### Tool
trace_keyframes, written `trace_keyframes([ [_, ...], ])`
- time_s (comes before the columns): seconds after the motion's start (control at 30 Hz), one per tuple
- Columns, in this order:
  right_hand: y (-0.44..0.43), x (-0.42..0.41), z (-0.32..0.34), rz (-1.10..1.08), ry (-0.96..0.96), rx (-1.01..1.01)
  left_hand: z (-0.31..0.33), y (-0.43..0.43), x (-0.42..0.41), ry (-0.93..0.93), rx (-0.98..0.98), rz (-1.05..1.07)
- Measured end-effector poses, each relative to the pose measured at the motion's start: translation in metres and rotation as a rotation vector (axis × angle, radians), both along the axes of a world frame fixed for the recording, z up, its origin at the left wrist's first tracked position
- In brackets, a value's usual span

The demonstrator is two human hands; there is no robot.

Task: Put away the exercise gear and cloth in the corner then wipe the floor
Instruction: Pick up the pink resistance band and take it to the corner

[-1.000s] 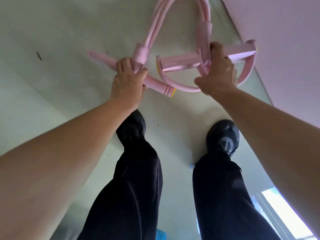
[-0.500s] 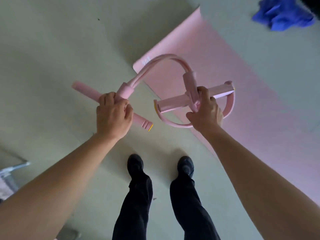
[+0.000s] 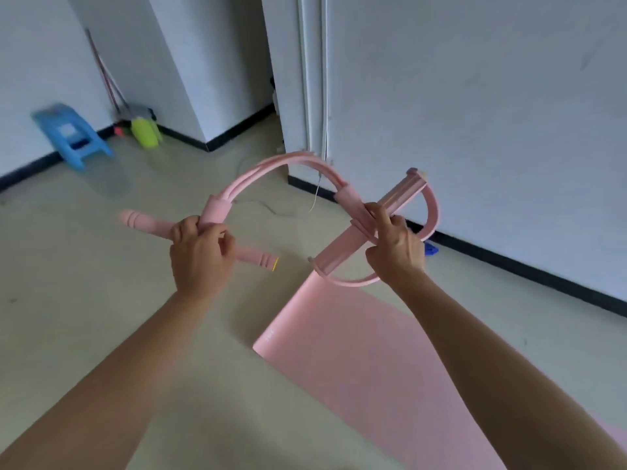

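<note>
**Pink pull-rope trainer held in both hands above the mat**

Nearest, the pink exercise mat (image 3: 356, 361) lies flat on the floor, its corner below the hands. Above the mat, the left hand (image 3: 198, 256) is closed around the trainer's foam handle bar (image 3: 146, 223), and the right hand (image 3: 395, 245) is clenched on the pedal bar (image 3: 342, 249). The pink elastic tubes (image 3: 281, 164) arch between them. Just beyond the mat, a scrap of blue cloth (image 3: 430, 248) shows by the wall (image 3: 475, 113). Far beyond the mat's left side, a blue stool (image 3: 73, 137), a green bottle (image 3: 145, 132) and a mop (image 3: 108, 83) sit in the corner.
</note>
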State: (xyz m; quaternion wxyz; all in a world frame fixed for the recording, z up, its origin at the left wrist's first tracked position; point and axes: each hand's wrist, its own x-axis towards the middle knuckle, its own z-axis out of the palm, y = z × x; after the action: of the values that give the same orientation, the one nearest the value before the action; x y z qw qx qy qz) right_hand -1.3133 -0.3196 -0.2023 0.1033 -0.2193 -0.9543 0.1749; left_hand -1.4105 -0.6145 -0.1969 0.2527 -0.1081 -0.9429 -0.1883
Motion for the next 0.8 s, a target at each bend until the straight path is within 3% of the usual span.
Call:
trace_keyframes([
  [0.17, -0.002, 0.029, 0.054, -0.099, 0.148, 0.057, 0.057, 0.029, -0.004, 0.088, 0.077, -0.133],
  [0.4, -0.018, 0.137, 0.059, -0.36, 0.19, 0.113, 0.058, 0.091, 0.034, 0.031, 0.162, -0.455],
  [0.8, -0.02, 0.453, 0.072, -0.85, 0.174, 0.274, 0.06, 0.234, 0.298, -0.078, 0.174, -1.095],
])
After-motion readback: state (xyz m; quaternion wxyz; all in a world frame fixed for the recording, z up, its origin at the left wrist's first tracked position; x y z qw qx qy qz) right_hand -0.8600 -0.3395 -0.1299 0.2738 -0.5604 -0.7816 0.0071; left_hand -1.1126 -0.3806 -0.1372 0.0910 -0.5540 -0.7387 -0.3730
